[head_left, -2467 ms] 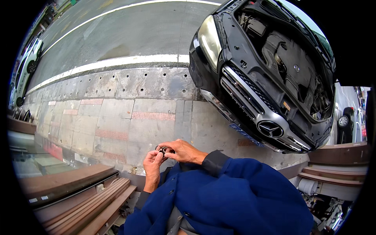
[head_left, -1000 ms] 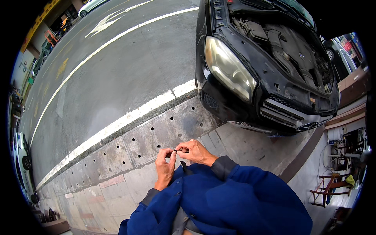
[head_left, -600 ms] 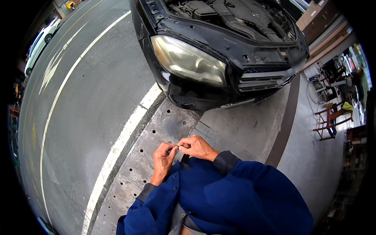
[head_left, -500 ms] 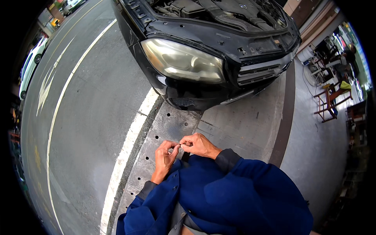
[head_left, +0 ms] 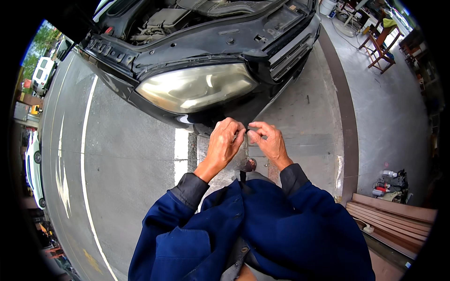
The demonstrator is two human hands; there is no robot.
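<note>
Both of my hands are raised at the middle, in front of the black car's front corner. My left hand (head_left: 225,143) is closed, its thumb and fingertips pinched at a tiny dark piece (head_left: 247,131) too small to identify. Close beside it, my right hand (head_left: 270,144) has its thumb and forefinger curved and parted, their tips around the dark piece. Whether the right thumb touches it is unclear. Just beyond my hands is the car's cloudy, yellowed headlight (head_left: 199,88), with the bumper (head_left: 225,111) below it.
The engine bay (head_left: 168,21) lies exposed behind the headlight. White road lines (head_left: 84,136) run along the asphalt at left. A wooden chair (head_left: 380,44) stands at far right. Below it are a small pile of parts (head_left: 391,187) and brown slats (head_left: 389,218). My shoe (head_left: 251,165) shows beneath my hands.
My view has turned and come closer to the headlight. Both hands have risen and reached farther forward from my body. The right thumb and forefinger, pinched before, are now apart.
</note>
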